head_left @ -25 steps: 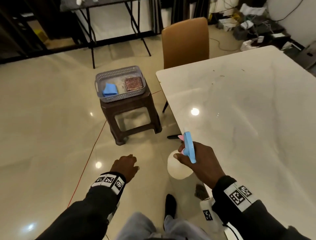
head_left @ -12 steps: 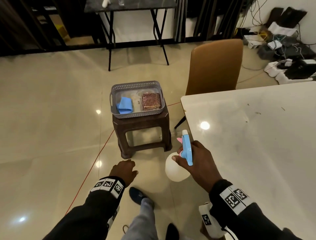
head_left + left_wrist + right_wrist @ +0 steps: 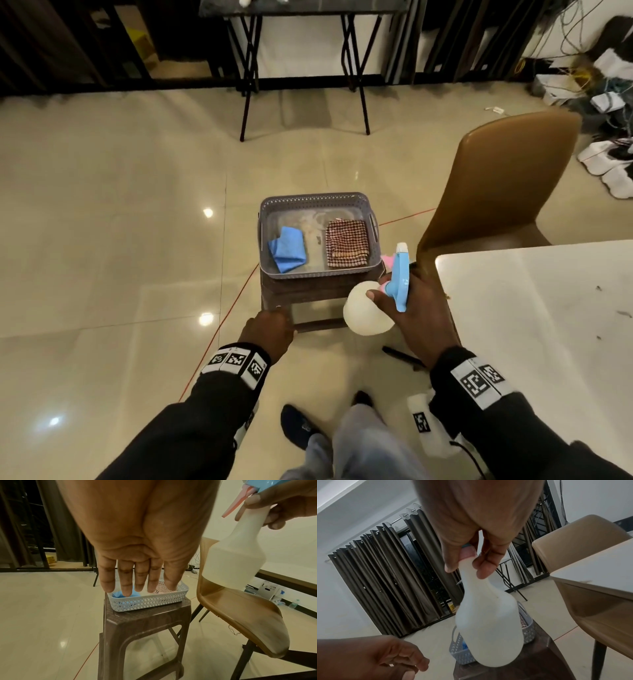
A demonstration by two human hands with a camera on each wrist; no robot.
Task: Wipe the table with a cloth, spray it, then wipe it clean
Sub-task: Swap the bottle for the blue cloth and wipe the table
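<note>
My right hand [image 3: 416, 301] grips the neck of a white spray bottle [image 3: 368, 313] with a blue head and pink trigger, held in the air beside the stool; the right wrist view shows its fingers [image 3: 485, 566] wrapped round the bottle [image 3: 489, 628]. My left hand [image 3: 270, 327] hangs empty in front of the stool, its fingers [image 3: 126, 580] straight and relaxed. A grey basket [image 3: 317, 200] on the brown stool [image 3: 301, 291] holds a folded blue cloth [image 3: 287, 248] and a red checked cloth [image 3: 346, 243]. The white table [image 3: 534, 308] lies to the right.
A tan chair [image 3: 507, 178] stands between the stool and the table corner. A black folding table [image 3: 301, 51] is at the back wall. Cables and boxes [image 3: 603, 96] clutter the far right floor. A red line [image 3: 219, 335] runs across the shiny tiles.
I have turned away from the table and stepped toward the stool. Both hands, the right one carrying the bottle, are now close to the basket.
</note>
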